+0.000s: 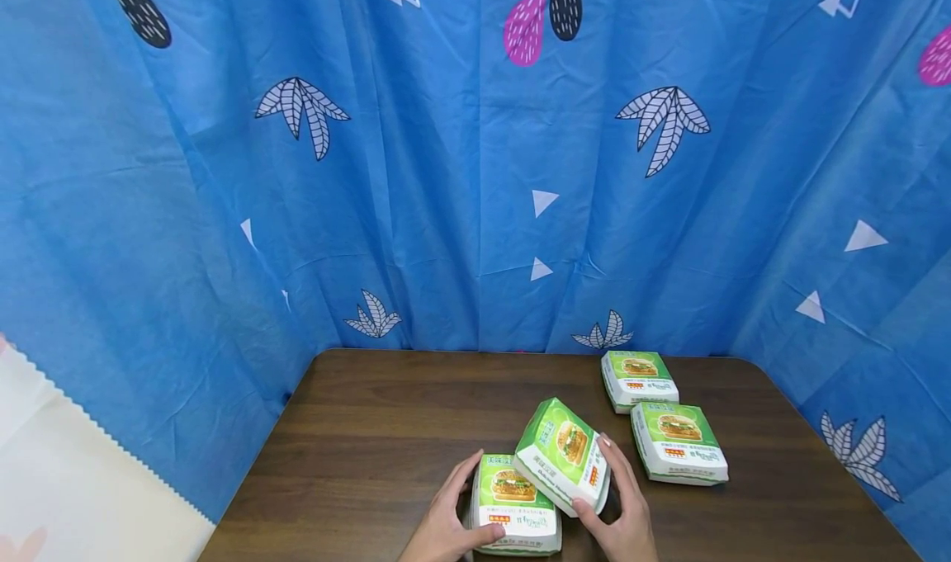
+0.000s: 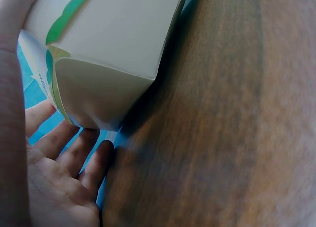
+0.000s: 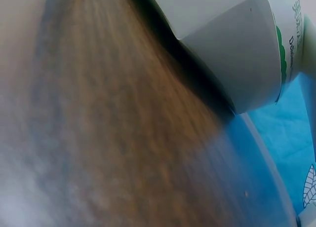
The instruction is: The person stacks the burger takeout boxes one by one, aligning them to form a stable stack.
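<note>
Two green-and-white burger boxes are between my hands at the table's near side. My left hand (image 1: 450, 514) holds the left burger box (image 1: 513, 519), thumb at its front and fingers along its left side. In the left wrist view, the fingers (image 2: 63, 138) touch the box's white side. The other burger box (image 1: 562, 451) is tilted, its left part overlapping the left box in the head view. My right hand (image 1: 622, 508) grips it at the right, between thumb and fingers. Its white side (image 3: 242, 54) shows in the right wrist view. Contact between the boxes cannot be told.
Two more burger boxes lie at the right of the brown wooden table (image 1: 386, 430): one box (image 1: 641, 376) at the back and another box (image 1: 679, 442) in front of it. A blue patterned curtain (image 1: 446, 215) hangs behind and beside the table.
</note>
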The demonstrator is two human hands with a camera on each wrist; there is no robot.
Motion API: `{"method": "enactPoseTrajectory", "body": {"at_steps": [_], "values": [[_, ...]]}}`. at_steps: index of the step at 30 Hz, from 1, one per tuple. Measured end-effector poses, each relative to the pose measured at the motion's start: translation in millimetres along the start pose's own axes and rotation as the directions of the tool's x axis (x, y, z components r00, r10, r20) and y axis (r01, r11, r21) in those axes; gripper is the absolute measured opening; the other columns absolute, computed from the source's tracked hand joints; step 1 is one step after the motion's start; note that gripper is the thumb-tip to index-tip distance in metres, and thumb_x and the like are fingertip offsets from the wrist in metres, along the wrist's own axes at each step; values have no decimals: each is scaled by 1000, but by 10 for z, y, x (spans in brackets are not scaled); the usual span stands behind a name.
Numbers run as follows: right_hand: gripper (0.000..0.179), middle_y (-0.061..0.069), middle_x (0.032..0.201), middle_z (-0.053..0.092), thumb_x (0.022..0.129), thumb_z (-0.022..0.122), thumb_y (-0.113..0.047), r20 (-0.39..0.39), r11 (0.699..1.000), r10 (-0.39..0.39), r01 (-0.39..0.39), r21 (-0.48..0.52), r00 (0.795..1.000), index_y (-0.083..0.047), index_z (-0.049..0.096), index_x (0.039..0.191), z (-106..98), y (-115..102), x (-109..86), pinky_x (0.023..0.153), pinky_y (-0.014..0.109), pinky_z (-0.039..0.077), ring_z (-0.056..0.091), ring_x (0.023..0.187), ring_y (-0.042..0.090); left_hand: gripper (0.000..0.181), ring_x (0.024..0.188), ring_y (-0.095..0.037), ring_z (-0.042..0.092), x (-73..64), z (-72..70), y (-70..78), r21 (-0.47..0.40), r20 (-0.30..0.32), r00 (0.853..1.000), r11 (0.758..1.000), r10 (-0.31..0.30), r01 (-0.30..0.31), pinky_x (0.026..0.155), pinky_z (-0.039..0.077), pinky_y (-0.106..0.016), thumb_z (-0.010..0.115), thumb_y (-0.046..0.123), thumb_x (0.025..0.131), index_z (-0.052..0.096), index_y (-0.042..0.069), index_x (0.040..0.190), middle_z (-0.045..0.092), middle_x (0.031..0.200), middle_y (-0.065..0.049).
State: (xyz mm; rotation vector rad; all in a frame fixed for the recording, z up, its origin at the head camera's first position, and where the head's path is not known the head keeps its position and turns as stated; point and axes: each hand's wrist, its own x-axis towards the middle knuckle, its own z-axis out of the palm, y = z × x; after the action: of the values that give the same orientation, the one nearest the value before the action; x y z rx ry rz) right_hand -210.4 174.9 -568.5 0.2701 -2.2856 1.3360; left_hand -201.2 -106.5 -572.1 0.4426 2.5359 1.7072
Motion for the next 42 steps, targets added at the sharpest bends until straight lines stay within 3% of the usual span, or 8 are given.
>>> {"method": "enactPoseTrajectory", "body": {"at_steps": [4,11,15,25,28,36,39,42], "values": [[89,7,151,37,70,83,-15,18,1000,-2,2,9,1000,-19,39,148,-5,-40,4,103,3,23,30,135,-5,93,127,-17,42,0,0,-4,-9,0,1000,1000,3,-3,98,43,-33,80,37,76,27,26,152,35,150,5],[95,6,151,38,73,82,-17,16,998,61,-61,8,998,-21,29,152,33,-77,-16,87,5,37,43,119,-5,91,129,-21,40,1,-5,3,-31,18,999,999,-36,36,98,42,-36,78,37,79,26,27,153,35,151,5],[95,7,151,39,72,81,-17,20,999,45,-46,3,999,-19,30,151,37,-84,-14,89,5,37,41,122,-7,89,129,-25,40,8,-9,9,-55,31,997,996,-66,68,97,42,-40,76,36,81,26,28,153,34,151,3],[97,8,151,38,69,84,-19,55,1000,-10,10,-3,998,-19,32,151,13,-130,4,97,4,30,32,132,-8,89,123,-25,43,11,-20,8,-58,36,996,995,-79,81,92,43,-40,77,37,80,26,27,153,37,149,3],[97,7,153,35,69,84,-19,91,1000,-1,1,-1,996,-19,31,151,7,-156,17,98,4,28,30,134,-7,90,123,-26,43,3,-25,12,-59,39,997,996,-66,68,92,43,-40,77,35,80,26,27,153,36,149,2],[99,1,153,36,74,81,-22,182,990,134,-140,23,974,-32,22,152,-5,-271,56,92,11,40,38,125,-10,92,127,-18,42,-20,-23,2,-18,25,999,999,28,-27,95,44,-33,78,33,79,26,24,153,36,150,0],[97,-2,154,36,74,81,-23,206,990,134,-142,25,969,-35,23,151,-11,-311,72,91,15,43,41,123,-7,93,125,-17,43,-16,-22,-1,-16,22,999,999,37,-37,95,44,-33,79,33,78,26,23,153,36,150,0],[95,-6,153,36,75,81,-25,221,989,134,-143,23,966,-37,24,150,-16,-342,83,92,15,43,43,122,-7,93,122,-16,45,-7,-22,7,-23,23,1000,1000,5,-4,94,44,-32,80,35,78,26,25,153,36,149,3]]}}
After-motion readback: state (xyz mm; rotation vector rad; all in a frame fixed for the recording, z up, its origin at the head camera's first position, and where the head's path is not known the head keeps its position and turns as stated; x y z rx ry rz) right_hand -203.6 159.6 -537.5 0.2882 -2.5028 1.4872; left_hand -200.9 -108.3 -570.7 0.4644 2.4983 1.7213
